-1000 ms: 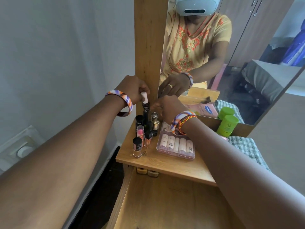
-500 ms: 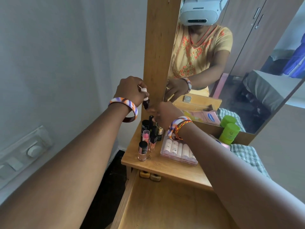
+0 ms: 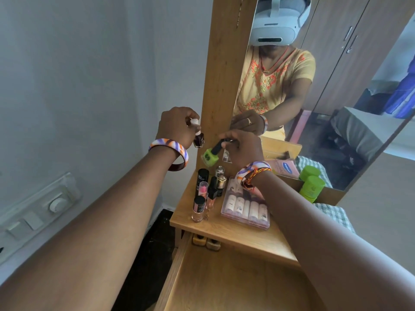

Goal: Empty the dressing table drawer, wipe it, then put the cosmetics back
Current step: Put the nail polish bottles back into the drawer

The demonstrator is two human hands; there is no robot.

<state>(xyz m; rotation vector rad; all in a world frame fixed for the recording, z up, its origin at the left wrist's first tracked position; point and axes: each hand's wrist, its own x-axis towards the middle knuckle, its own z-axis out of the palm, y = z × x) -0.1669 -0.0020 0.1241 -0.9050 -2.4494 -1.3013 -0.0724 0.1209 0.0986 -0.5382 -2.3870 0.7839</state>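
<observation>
Left hand: the left hand (image 3: 177, 126) is raised beside the wooden mirror frame (image 3: 226, 70), fingers curled round the white cap of a dark maroon nail polish bottle (image 3: 198, 140), which hangs tilted below the fingers.
Right hand: the right hand (image 3: 243, 149), just right of the left, pinches the black cap of a lime green nail polish bottle (image 3: 210, 156); the bottle slants down and to the left, close under the maroon one but apart from it.
Below the hands: a cluster of small cosmetics stands on the dressing table shelf (image 3: 238, 232), among them a black tube (image 3: 202, 179), a gold-capped bottle (image 3: 221, 181) and a peach nail polish bottle (image 3: 198, 208) with a black cap.
Under the right wrist: a clear pink case of small bottles (image 3: 246, 208) lies flat on the shelf.
Right of the right arm: a green jar (image 3: 312, 188) stands by the mirror (image 3: 336, 86), beside a checked cloth (image 3: 334, 215).
Nearest the onlooker: the open drawer (image 3: 224, 281) shows bare wood, with two small yellowish bottles (image 3: 205, 241) at its back, under the shelf edge.
Wrists: each carries a striped bangle (image 3: 171, 151).
</observation>
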